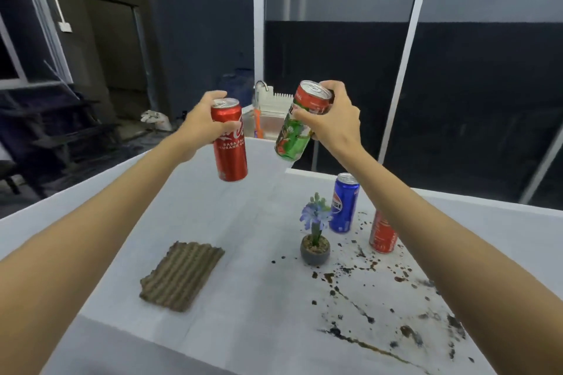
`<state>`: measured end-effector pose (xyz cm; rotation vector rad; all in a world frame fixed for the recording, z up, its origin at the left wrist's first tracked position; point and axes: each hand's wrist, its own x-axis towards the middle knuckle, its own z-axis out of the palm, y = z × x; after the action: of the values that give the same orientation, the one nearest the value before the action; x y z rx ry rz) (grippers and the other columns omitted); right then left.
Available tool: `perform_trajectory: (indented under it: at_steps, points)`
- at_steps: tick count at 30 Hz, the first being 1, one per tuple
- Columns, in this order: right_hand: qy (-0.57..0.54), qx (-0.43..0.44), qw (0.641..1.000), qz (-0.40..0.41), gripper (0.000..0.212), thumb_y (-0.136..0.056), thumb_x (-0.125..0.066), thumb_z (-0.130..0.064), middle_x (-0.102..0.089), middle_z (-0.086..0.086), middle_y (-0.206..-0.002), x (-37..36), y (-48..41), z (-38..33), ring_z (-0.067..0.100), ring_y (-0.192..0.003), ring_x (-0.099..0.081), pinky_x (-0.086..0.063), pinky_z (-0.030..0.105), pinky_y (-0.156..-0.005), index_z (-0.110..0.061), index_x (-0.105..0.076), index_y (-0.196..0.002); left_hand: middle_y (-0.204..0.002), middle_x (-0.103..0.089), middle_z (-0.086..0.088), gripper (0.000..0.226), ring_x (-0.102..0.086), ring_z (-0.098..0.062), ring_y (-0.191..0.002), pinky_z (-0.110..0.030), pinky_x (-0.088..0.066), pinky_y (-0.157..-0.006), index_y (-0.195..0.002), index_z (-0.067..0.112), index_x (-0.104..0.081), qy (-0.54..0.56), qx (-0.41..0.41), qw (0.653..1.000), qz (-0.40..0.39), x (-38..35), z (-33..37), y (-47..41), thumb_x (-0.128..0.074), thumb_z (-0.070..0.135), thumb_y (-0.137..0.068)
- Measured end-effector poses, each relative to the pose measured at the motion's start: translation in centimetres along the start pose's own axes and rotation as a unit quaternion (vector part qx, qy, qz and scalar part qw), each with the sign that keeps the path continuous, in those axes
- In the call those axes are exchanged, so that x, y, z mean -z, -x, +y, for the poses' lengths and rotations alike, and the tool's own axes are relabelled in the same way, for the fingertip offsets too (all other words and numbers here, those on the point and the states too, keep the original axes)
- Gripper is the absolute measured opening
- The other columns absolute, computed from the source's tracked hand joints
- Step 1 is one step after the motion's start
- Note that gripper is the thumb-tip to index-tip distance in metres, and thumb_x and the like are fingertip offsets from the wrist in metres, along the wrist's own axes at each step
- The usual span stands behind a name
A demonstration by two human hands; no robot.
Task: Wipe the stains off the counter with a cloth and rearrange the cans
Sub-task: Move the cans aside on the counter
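Observation:
My left hand (201,123) grips a tall red cola can (230,148) by its upper part and holds it upright, well above the white counter (231,222). My right hand (333,117) grips a green and red can (297,128) near its top, tilted, also in the air. A blue cola can (344,204) and another red can (382,233) stand on the counter at the right, the red one partly behind my right forearm. A ribbed brown cloth (181,275) lies flat at the left. Dark stains (365,307) spatter the counter's right side.
A small grey pot with a blue flower (315,231) stands next to the blue can, at the edge of the stains. Beyond the counter's far edge sits a white sink unit (271,109). Glass partitions rise behind, and dark steps are at the left.

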<state>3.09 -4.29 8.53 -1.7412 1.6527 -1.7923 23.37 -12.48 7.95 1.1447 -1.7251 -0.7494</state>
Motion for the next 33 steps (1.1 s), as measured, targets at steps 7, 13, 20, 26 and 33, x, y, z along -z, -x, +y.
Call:
perform_trajectory:
  at_steps: [7, 13, 20, 26, 33]
  points:
    - [0.041, -0.1, 0.991, -0.08, 0.054, -0.071, -0.077, -0.028, -0.065, 0.004, -0.11, -12.9, -1.8, 5.6, 0.019, -0.093, -0.06, -0.052, 0.033, -0.081, -0.017, -0.048, -0.116, -0.136, -0.048, -0.01, 0.072, -0.05, -0.023, -0.111, -0.039, -0.045, -0.088, -0.138, 0.025, -0.029, -0.032, 0.083, 0.994, -0.061, 2.7, -12.4, -5.4, -0.069, 0.012, -0.08]
    - [0.095, -0.185, 0.969, -0.133, 0.059, -0.073, -0.075, -0.026, -0.062, 0.012, -0.116, -20.5, -1.6, 11.6, 0.029, -0.102, -0.06, -0.052, 0.043, -0.089, -0.019, -0.041, -0.121, -0.137, -0.047, -0.009, 0.069, -0.049, -0.027, -0.121, -0.038, -0.045, -0.094, -0.136, 0.023, -0.037, -0.024, 0.124, 0.991, -0.054, 1.8, -19.4, -8.7, -0.071, 0.011, -0.078]
    - [0.131, -0.22, 0.958, -0.131, 0.06, -0.074, -0.075, -0.027, -0.061, 0.011, -0.119, -23.8, -1.5, 14.7, 0.03, -0.104, -0.06, -0.053, 0.043, -0.088, -0.021, -0.039, -0.123, -0.137, -0.048, -0.008, 0.069, -0.049, -0.025, -0.12, -0.038, -0.045, -0.097, -0.136, 0.024, -0.039, 0.04, 0.152, 0.984, -0.08, 0.6, -22.4, -9.9, -0.07, 0.004, -0.078]
    - [0.176, -0.239, 0.945, -0.14, 0.067, -0.076, -0.073, -0.032, -0.059, 0.011, -0.124, -23.4, -1.3, 15.6, 0.03, -0.107, -0.059, -0.052, 0.044, -0.088, -0.023, -0.033, -0.13, -0.14, -0.044, -0.007, 0.063, -0.049, -0.021, -0.113, -0.032, -0.045, -0.085, -0.129, 0.027, -0.048, 0.066, 0.144, 0.986, -0.059, 0.5, -21.8, -10.2, -0.072, 0.007, -0.075]
    - [0.271, -0.18, 0.916, -0.235, 0.071, -0.078, -0.072, -0.022, -0.042, 0.013, -0.14, -17.9, -3.3, 12.6, 0.031, -0.124, -0.046, -0.043, 0.039, -0.096, -0.015, -0.034, -0.139, -0.148, -0.038, 0.006, 0.046, -0.025, -0.016, -0.141, -0.038, -0.023, -0.111, -0.124, 0.029, -0.053, 0.011, -0.003, 1.0, -0.025, -3.6, -13.6, -9.3, -0.069, 0.023, -0.081]
